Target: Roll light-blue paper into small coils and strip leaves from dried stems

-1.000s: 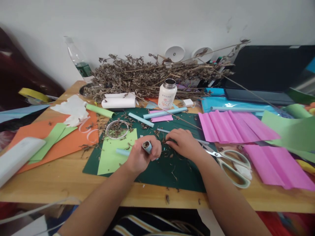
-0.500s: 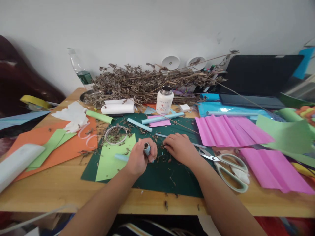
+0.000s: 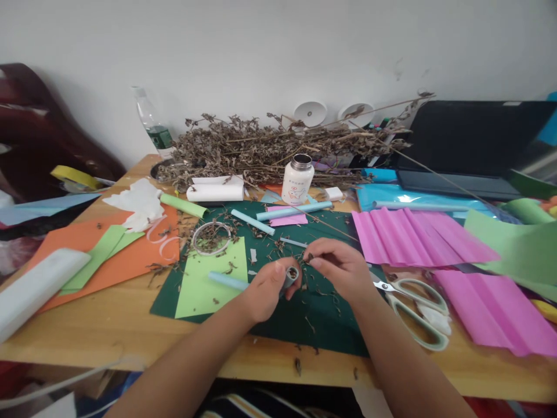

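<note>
From afar, I saw a wooden table [image 3: 209, 355] bearing a green mat [image 3: 322, 322], orange paper [image 3: 134, 258], pink sheets [image 3: 496, 313], dry stems [image 3: 252, 142] at the back and scissors [image 3: 384, 286].

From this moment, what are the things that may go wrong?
The tube in the left hand has an open end, so the brown bits inside might spill if it tips. The scissors lie close beside the right arm, handles spread; a sideways move might knock them. The bottle stands uncapped, so a bump might spill anything inside.
</note>
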### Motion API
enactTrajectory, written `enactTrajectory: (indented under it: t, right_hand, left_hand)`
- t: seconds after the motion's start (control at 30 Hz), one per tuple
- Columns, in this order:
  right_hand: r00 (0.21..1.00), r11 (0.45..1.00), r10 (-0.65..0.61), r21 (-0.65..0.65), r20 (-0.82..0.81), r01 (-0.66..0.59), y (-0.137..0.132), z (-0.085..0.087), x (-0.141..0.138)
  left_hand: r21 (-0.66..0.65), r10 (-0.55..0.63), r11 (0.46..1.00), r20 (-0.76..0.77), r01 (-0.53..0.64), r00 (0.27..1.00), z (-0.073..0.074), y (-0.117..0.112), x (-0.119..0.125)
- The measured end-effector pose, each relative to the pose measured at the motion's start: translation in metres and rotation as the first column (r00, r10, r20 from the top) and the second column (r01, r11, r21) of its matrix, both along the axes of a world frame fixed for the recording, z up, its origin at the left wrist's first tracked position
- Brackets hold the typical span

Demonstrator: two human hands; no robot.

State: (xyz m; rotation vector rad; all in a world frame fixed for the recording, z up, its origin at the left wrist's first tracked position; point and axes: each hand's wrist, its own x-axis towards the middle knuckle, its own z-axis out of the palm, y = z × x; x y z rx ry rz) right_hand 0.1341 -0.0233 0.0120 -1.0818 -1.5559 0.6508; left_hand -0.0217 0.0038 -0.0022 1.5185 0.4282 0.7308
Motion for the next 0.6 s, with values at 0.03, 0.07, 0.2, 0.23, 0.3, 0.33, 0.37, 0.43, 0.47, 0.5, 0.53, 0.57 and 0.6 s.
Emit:
enactTrajectory:
  t: [0.03, 0.07, 0.2, 0.23, 0.3, 0.33, 0.37, 0.43, 0.47, 0.5, 0.53, 0.57, 0.6]
  right_hand:
    - [0.998, 0.998, 0.023, 0.063, 0.061, -0.026, -0.001, 0.002, -0.001]
    - [0.990, 0.991, 0.039, 0.125, 0.136, -0.056, -0.002, 0.004, -0.002]
    - [0.920, 0.939, 0.056, 0.294, 0.388, -0.181, -0.002, 0.011, -0.002]
    - [0.902, 0.932, 0.064, 0.297, 0.427, -0.206, -0.003, 0.013, -0.001]
    - [0.881, 0.930, 0.092, 0.275, 0.465, -0.242, -0.004, 0.015, 0.000]
    - [0.875, 0.931, 0.112, 0.258, 0.471, -0.257, -0.005, 0.016, 0.000]
    - [0.872, 0.933, 0.130, 0.239, 0.471, -0.269, -0.005, 0.017, 0.001]
    - [0.874, 0.942, 0.157, 0.196, 0.459, -0.273, -0.007, 0.018, 0.001]
    - [0.879, 0.949, 0.167, 0.169, 0.447, -0.267, -0.007, 0.019, 0.000]
    - [0.886, 0.956, 0.176, 0.139, 0.428, -0.258, -0.007, 0.019, 0.000]
    - [0.895, 0.961, 0.189, 0.110, 0.403, -0.252, -0.007, 0.018, 0.000]
    - [0.906, 0.964, 0.202, 0.087, 0.372, -0.251, -0.006, 0.018, -0.001]
    - [0.915, 0.965, 0.214, 0.070, 0.341, -0.252, -0.006, 0.017, -0.002]
  left_hand:
    - [-0.020, -0.017, 1.000, 0.010, 0.017, 1.000, -0.002, -0.002, 0.001]
    - [-0.040, -0.030, 0.999, 0.024, 0.031, 0.999, -0.005, -0.004, 0.002]
    - [-0.107, -0.062, 0.992, 0.085, 0.071, 0.994, -0.014, -0.007, 0.006]
    - [-0.114, -0.061, 0.991, 0.088, 0.071, 0.994, -0.015, -0.008, 0.007]
    - [-0.128, -0.054, 0.990, 0.078, 0.064, 0.996, -0.016, -0.008, 0.007]
    - [-0.135, -0.047, 0.989, 0.066, 0.056, 0.997, -0.016, -0.007, 0.008]
    - [-0.141, -0.039, 0.989, 0.053, 0.046, 0.998, -0.016, -0.007, 0.008]
    - [-0.152, -0.027, 0.988, 0.030, 0.032, 0.999, -0.016, -0.006, 0.009]
    - [-0.153, -0.022, 0.988, 0.027, 0.026, 0.999, -0.015, -0.005, 0.009]
    - [-0.149, -0.015, 0.989, 0.026, 0.019, 1.000, -0.015, -0.005, 0.009]
    - [-0.139, -0.010, 0.990, 0.025, 0.014, 1.000, -0.014, -0.005, 0.009]
    - [-0.123, -0.006, 0.992, 0.021, 0.008, 1.000, -0.013, -0.005, 0.009]
    - [-0.105, 0.002, 0.994, 0.014, 0.000, 1.000, -0.012, -0.006, 0.009]
